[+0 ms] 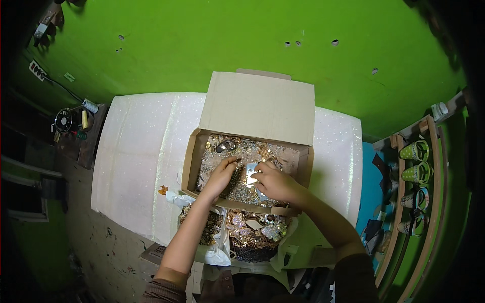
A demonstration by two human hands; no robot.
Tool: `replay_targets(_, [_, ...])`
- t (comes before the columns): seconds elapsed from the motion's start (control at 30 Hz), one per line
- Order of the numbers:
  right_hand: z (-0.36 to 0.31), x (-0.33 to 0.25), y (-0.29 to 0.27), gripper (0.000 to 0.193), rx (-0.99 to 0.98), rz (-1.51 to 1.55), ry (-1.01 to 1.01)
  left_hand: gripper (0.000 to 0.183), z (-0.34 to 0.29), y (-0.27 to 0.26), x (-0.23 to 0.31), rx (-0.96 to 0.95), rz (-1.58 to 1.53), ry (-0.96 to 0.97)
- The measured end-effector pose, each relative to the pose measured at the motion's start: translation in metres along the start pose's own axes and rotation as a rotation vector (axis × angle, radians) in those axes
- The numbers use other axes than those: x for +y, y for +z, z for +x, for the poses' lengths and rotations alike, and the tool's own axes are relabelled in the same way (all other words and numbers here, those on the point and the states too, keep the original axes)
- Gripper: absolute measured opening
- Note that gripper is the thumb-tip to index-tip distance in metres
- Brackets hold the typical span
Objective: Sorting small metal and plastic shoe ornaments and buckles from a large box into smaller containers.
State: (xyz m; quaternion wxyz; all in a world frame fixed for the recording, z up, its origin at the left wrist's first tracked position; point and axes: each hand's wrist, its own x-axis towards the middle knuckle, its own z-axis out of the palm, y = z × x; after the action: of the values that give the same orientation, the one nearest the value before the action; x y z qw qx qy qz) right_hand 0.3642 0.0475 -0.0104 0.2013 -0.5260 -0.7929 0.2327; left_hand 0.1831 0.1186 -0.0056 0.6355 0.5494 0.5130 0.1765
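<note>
An open cardboard box (189, 156) lies in front of me, its bottom strewn with small gold and silver beads and trinkets (242, 193). Over the box's middle, my right hand (275, 183) is closed on a small, flat, pale shiny piece (250, 172) at its fingertips. To its left, my left hand (221, 175) reaches in with thumb and fingers drawn together; whatever they pinch is too small to make out. A dark looped object (226, 146) rests among the beads near the far side. Both hands hide part of the contents.
The box's lid (258, 108) stands folded back. On my side of the box sit a white plastic bag (220, 252) and a heap of shiny ornaments (255, 230). The glittery white table (134, 151) backs onto a green wall (202, 40). A wooden rack (433, 166) holds sandals at right.
</note>
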Motion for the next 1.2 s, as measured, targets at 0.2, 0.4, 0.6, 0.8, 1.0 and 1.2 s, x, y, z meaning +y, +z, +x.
replay_targets(0.2, [0.033,0.022,0.034,0.026,-0.178,-0.229,-0.083,0.036,0.01,-0.008,-0.022,0.028,-0.119,-0.117])
replay_targets(0.4, [0.04,0.033,0.041,0.02,-0.177,-0.233,-0.12,0.035,0.014,-0.02,-0.033,0.031,-0.212,-0.142])
replay_targets(0.6, [0.05,0.034,0.014,0.02,-0.37,-0.06,-0.13,0.034,0.017,-0.025,-0.039,0.034,-0.314,-0.178])
replay_targets(0.8, [0.039,0.046,-0.022,0.014,-0.255,0.034,0.11,0.033,0.014,-0.022,-0.031,0.041,-0.294,-0.193])
replay_targets(1.0, [0.052,0.039,-0.01,0.019,-0.028,0.073,0.122,0.03,0.018,-0.024,-0.037,0.076,-0.262,-0.168])
replay_targets(1.2, [0.083,0.049,0.027,0.011,-0.003,0.166,0.16,0.03,0.018,-0.024,-0.04,0.17,-0.318,-0.14])
